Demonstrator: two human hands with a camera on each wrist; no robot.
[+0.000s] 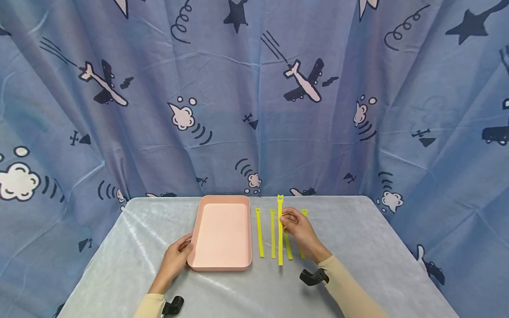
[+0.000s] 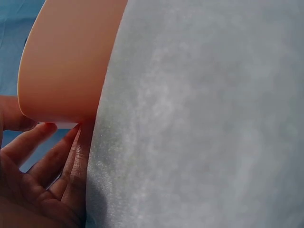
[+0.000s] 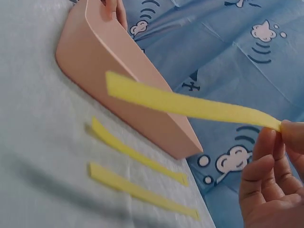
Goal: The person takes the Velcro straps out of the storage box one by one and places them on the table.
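A pink rectangular tray (image 1: 224, 236) lies on the table, left of several yellow hook-and-loop cable ties. My left hand (image 1: 176, 257) grips the tray's left wall, thumb at the rim and fingers against the outer side; the left wrist view shows these fingers (image 2: 61, 159) close up. Between thumb and fingertips, my right hand (image 1: 300, 227) pinches one yellow cable tie (image 1: 280, 247) near its slotted end. That tie hangs above the table, its free end towards me, and in the right wrist view the raised strap (image 3: 190, 105) overlaps the tray's side.
Other yellow ties lie side by side right of the tray: one nearest it (image 1: 260, 234), another (image 1: 272, 234) beside that, and more partly behind my right hand. A grey-white cloth covers the table (image 1: 358, 238). A blue patterned curtain (image 1: 254, 110) hangs behind.
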